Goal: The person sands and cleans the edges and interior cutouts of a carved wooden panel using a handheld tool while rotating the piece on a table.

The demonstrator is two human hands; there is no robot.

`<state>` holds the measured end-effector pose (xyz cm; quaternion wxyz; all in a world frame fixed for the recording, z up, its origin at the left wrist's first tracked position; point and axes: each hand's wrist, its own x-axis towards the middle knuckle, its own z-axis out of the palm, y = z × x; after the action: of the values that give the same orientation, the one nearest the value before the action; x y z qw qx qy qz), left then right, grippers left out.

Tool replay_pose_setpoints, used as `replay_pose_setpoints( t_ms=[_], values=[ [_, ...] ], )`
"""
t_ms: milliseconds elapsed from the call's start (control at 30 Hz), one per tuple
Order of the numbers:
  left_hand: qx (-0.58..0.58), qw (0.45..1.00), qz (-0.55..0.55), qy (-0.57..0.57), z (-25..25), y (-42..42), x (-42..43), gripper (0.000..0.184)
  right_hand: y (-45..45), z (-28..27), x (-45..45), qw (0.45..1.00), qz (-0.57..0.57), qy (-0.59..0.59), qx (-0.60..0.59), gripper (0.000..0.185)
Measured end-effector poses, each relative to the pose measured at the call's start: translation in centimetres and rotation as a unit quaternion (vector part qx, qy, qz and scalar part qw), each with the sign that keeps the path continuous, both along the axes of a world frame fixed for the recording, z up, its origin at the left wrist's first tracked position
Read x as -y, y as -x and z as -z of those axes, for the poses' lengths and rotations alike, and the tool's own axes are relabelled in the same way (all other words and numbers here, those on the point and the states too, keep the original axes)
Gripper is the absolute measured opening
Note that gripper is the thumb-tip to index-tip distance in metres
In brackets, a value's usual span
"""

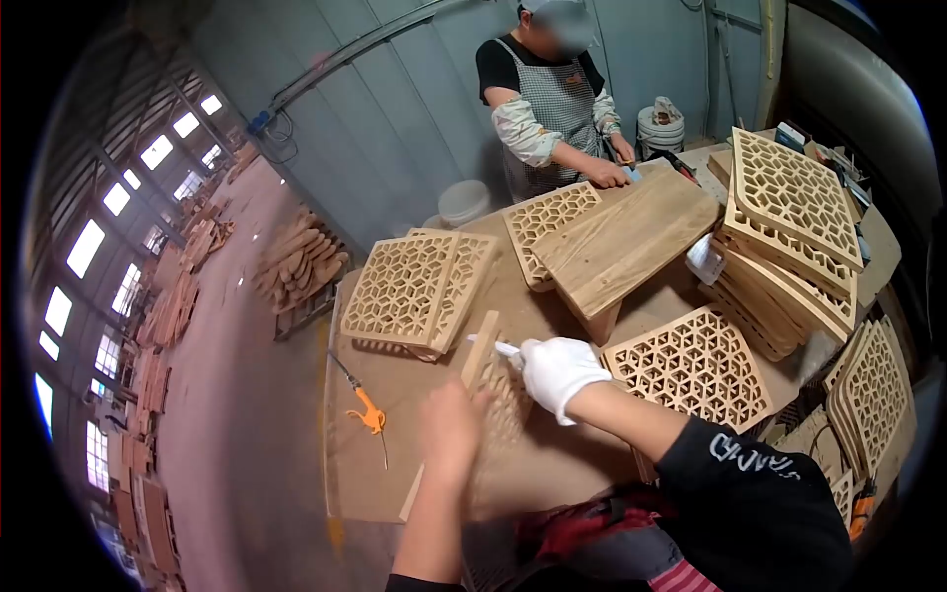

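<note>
My bare left hand (452, 424), smeared by motion, grips a wooden lattice panel (505, 409) by its long edge. The panel is tilted up on its side over the table, its pierced face turned to the right and blurred. My right hand (562, 375), in a white glove, is closed round a slim whitish tool (505, 348) whose kind I cannot make out. The tool's tip points left, close to the panel's upper end. Right of my gloved hand lies another lattice panel (691, 370), and several stacked lattice panels (400, 291) are beyond my left hand.
An orange air blow gun (369, 412) lies on the brown tabletop (345, 474) at left. A small wooden bench (626, 237) stands ahead, where a co-worker (557, 109) works. Tall panel stacks (794, 197) line the right side. A white bucket (464, 201) is behind the table.
</note>
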<state>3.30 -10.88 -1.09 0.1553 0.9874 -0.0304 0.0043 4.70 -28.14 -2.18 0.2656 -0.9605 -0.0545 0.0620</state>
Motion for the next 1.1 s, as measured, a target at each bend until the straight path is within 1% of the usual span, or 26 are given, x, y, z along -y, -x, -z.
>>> replay_pose_setpoints(
  t_ms=[33, 67, 100, 167, 200, 233, 300, 333, 367, 433, 500, 533, 567, 633, 700, 733, 833, 867, 967, 1033, 1067, 1100],
  values=[
    [0.003, 1.0, -0.001, 0.001, 0.1, -0.1, 0.0, 0.036, 0.3, 0.1, 0.1, 1.0, 0.017, -0.008, 0.002, 0.031],
    [0.005, 1.0, -0.001, 0.001, 0.4, -0.2, -0.1, 0.036, 0.1, -0.1, 0.3, 1.0, 0.007, 0.01, -0.003, 0.04],
    [0.005, 1.0, -0.001, 0.002, 0.4, -0.1, 0.1, 0.036, -0.6, -0.6, 0.0, 1.0, 0.012, 0.011, -0.02, 0.03],
    [0.002, 1.0, -0.017, 0.0, -0.2, 0.2, 0.7, 0.035, -2.4, 0.7, -0.8, 0.997, -0.029, 0.058, 0.052, 0.02],
    [-0.002, 1.0, -0.023, 0.002, -0.3, 0.1, 0.9, 0.036, -3.4, 0.8, -1.6, 0.997, -0.019, 0.075, 0.021, 0.018],
    [-0.012, 0.999, -0.032, 0.002, -0.1, 0.2, 0.8, 0.036, -3.3, 1.0, -1.5, 0.997, -0.022, 0.063, 0.048, 0.02],
    [0.027, 1.0, -0.004, -0.01, 0.9, 0.2, 0.3, 0.039, -2.2, 0.8, -1.1, 0.999, -0.001, 0.019, 0.03, 0.026],
    [0.016, 1.0, -0.012, -0.012, 0.7, 0.2, 0.5, 0.038, -0.7, 0.1, -0.2, 0.999, -0.02, 0.009, 0.026, 0.036],
    [0.011, 1.0, -0.019, -0.012, 0.3, 0.2, 0.8, 0.038, -0.2, 1.1, 0.4, 1.0, -0.003, 0.002, 0.027, 0.037],
    [0.028, 0.999, -0.011, -0.029, 1.0, 0.0, 0.9, 0.037, 0.0, 1.8, 0.8, 0.998, 0.005, -0.003, 0.055, 0.033],
    [0.038, 0.999, -0.006, -0.036, 1.2, 0.2, 0.8, 0.037, -2.1, 1.4, 0.4, 1.0, -0.01, 0.012, 0.019, 0.032],
    [0.04, 0.999, -0.005, -0.031, 1.1, 0.2, 0.8, 0.037, -2.4, 1.8, -0.1, 0.998, -0.02, 0.026, 0.05, 0.028],
    [0.042, 0.999, -0.006, -0.025, 1.2, 0.2, 0.9, 0.037, -2.6, 1.8, -0.3, 0.997, -0.038, 0.05, 0.051, 0.029],
    [0.051, 0.998, 0.003, -0.035, 1.5, 0.7, 0.8, 0.037, -2.0, 2.4, -0.8, 0.998, 0.007, 0.016, 0.068, 0.032],
    [0.07, 0.997, 0.013, -0.042, 1.4, 0.4, 0.8, 0.037, -0.5, 3.2, 0.2, 0.995, 0.002, -0.003, 0.096, 0.034],
    [0.026, 0.999, -0.002, -0.047, 1.3, 0.1, 1.0, 0.036, 0.0, 3.4, 0.6, 0.994, -0.001, -0.012, 0.11, 0.035],
    [0.002, 0.998, -0.002, -0.058, 1.0, 0.4, 1.3, 0.04, -0.8, 2.4, 0.9, 0.997, 0.004, -0.005, 0.077, 0.034],
    [0.002, 0.999, 0.004, -0.054, 0.9, 0.5, 1.3, 0.04, -1.8, 1.9, 0.6, 0.998, -0.016, 0.026, 0.057, 0.034],
    [0.018, 0.999, 0.006, -0.046, 0.8, 0.3, 0.8, 0.039, -2.2, 2.9, -0.8, 0.994, 0.007, 0.005, 0.113, 0.031],
    [0.008, 0.998, -0.007, -0.058, 0.2, 0.6, 1.3, 0.039, -0.7, 2.3, -0.3, 0.999, 0.014, -0.02, 0.044, 0.032],
    [-0.001, 0.998, -0.012, -0.06, 0.2, 0.6, 1.3, 0.039, 0.2, 2.4, 0.1, 0.992, -0.004, -0.025, 0.121, 0.036],
    [-0.011, 0.998, -0.018, -0.061, 0.3, 0.7, 1.6, 0.039, 0.4, 2.2, 0.8, 0.999, 0.029, -0.032, 0.027, 0.038]
  ],
)
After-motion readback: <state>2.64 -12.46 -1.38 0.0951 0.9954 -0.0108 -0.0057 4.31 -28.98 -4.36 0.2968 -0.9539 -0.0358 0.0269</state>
